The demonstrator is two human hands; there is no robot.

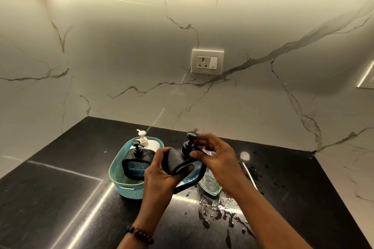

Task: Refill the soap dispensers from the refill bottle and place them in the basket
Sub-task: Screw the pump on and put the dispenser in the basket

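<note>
My left hand [162, 172] grips the body of a black soap dispenser [178, 159] with a blue window, held tilted above the counter. My right hand [216, 155] pinches the collar of its black pump [189, 143]. A teal basket [125, 186] stands to the left; inside it sit a second black dispenser [135, 159] and a white pump dispenser [150, 143]. A clear refill bottle [210, 184] stands on the counter behind my right wrist, partly hidden.
The black counter [60, 198] carries splashes of spilled liquid [218, 208] in front of the bottle and to the right. A marble wall with a socket plate [207, 62] rises behind. Counter ends at the right edge.
</note>
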